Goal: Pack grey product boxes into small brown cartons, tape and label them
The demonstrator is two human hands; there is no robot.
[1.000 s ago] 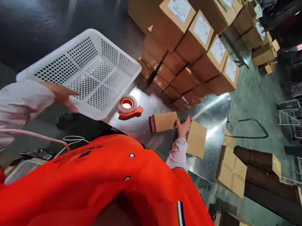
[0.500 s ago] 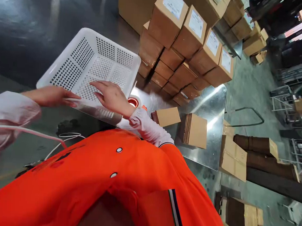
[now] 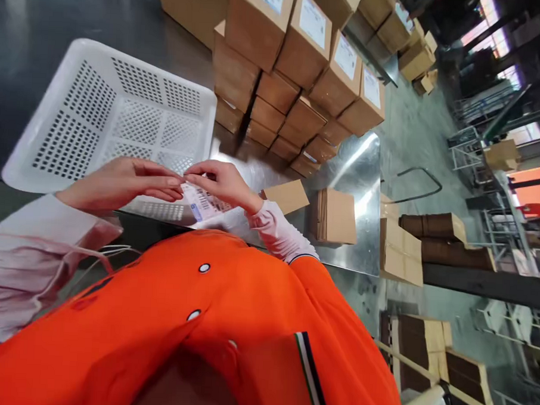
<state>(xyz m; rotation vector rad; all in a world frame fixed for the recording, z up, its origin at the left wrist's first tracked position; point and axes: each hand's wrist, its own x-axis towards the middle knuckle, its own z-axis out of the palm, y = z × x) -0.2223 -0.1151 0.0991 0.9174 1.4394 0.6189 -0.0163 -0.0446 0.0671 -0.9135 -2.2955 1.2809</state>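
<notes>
Over the near edge of a white perforated plastic basket [image 3: 26,150], my two hands meet at the fingertips. My left hand [image 3: 127,183] has its thumb and fingers closed at the corner of a white barcode label [image 3: 202,203]. Pinched from the other side, the same corner lies between the thumb and forefinger of my right hand [image 3: 223,184]. Printed text and bars face up on the label, and its right part lies beneath my right hand. Whether the label is loose or on a clear bag, I cannot tell. No contents show in the basket.
Stacked brown cartons [image 3: 297,90] with white labels stand beyond the basket on the metal table [image 3: 364,194]. Flat cardboard pieces [image 3: 336,216] lie to the right. Past the table's edge are more boxes [image 3: 400,250] and a curved metal handle [image 3: 423,173].
My hands have come together at the fingertips, and the label's printed side now shows. The flat, pale item was edge-on in my left hand before. The view has shifted, moving the basket left.
</notes>
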